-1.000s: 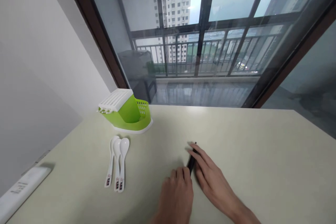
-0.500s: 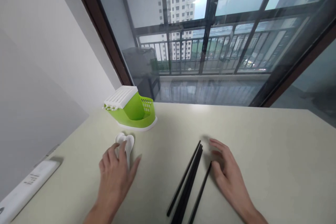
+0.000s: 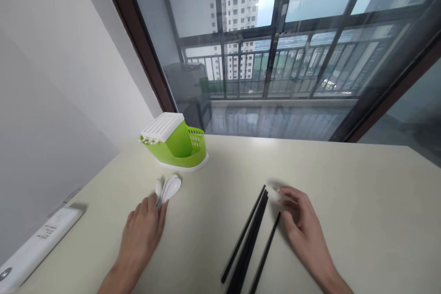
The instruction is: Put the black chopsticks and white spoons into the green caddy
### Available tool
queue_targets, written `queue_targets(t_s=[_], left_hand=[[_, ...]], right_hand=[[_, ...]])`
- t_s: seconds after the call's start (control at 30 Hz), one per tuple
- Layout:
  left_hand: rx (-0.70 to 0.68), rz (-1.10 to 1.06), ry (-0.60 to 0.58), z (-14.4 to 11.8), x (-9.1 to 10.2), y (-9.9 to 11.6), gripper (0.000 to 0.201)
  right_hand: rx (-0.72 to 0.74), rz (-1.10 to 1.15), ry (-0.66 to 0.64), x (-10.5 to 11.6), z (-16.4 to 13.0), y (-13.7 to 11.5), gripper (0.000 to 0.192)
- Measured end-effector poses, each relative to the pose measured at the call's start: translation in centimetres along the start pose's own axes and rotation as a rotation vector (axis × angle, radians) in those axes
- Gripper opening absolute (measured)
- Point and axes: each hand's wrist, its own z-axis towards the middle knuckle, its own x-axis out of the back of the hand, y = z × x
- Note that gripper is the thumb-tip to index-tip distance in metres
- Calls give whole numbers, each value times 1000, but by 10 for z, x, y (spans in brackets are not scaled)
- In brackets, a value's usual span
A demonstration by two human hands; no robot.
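Head view, and your left hand point(image 3: 141, 229) is down on the table point(image 3: 344, 193), fingers and thumb gripping the white spoons point(image 3: 171, 187) by their handles! The bowls poke out past your fingertips, two overlapping on the right, one just beside them on the left, all pointing at the green holder point(image 3: 177, 158) close behind. That holder wears a slotted white cover point(image 3: 163, 127) and sits near the window point(image 3: 248, 117).

Over to your right hand point(image 3: 303, 234): fingers loosely curled, thumb apart from them, the grasp slack. Just beside that thumb is the tip of a lone black chopstick point(image 3: 265, 252); whether they touch, you can't tell from here. Left of it lies a tight bundle of black chopsticks point(image 3: 251, 241), another slanting along its left side, their lower ends spread. Far left, a long white bar point(image 3: 44, 239) rests along the table, well apart from the chopsticks.
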Motion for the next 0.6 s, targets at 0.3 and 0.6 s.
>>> queue_targets(t_s=[0.3, 0.6], left_hand=[[-164, -475, -4, 0, -8, 32, 44], [-447, -866, -146, -12, 20, 142, 39]], right_hand=[[8, -18, 18, -4, 4, -2, 31], [-25, 241, -133, -10, 6, -24, 37]])
